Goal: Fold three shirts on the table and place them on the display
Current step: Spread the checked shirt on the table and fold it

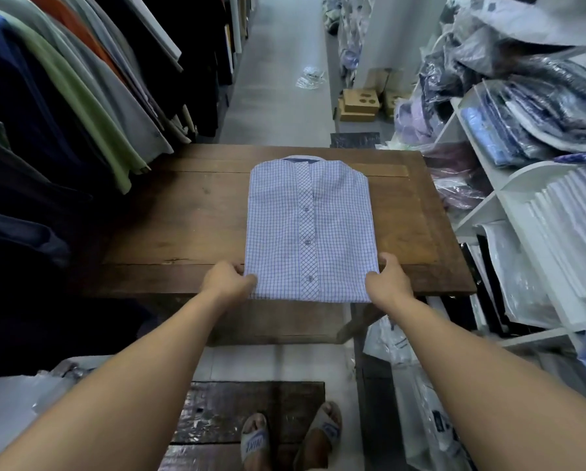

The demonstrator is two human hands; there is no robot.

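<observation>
Head view: in the middle of the wooden worktop [189,215], a folded shirt [310,229], pale with a fine blue check, lying face up. Button placket up its centre, collar toward the far edge, near hem reaching just past the near edge. At the shirt's near left corner, the left hand [228,280], thumb on top of the cloth and fingers curled round the side fold, gripping it. At the near right corner, the right hand [390,280], mirrored: thumb on top, fingers tucked in at the side, likewise gripping the cloth. Both forearms bare, stretched forward from the bottom of the picture. Beyond the worktop's left edge, a row of hanging garments [80,96] in dark blue, green, grey and orange. Beyond the right edge, white shelves [488,205] crammed with bagged shirts [529,124] and a stack of white packets [566,226]. On the floor past the far edge, cardboard boxes [359,105] and a crumpled clear wrapper [310,78]. Below the near edge, two feet in sandals [255,440] on a dark mat [230,413].
</observation>
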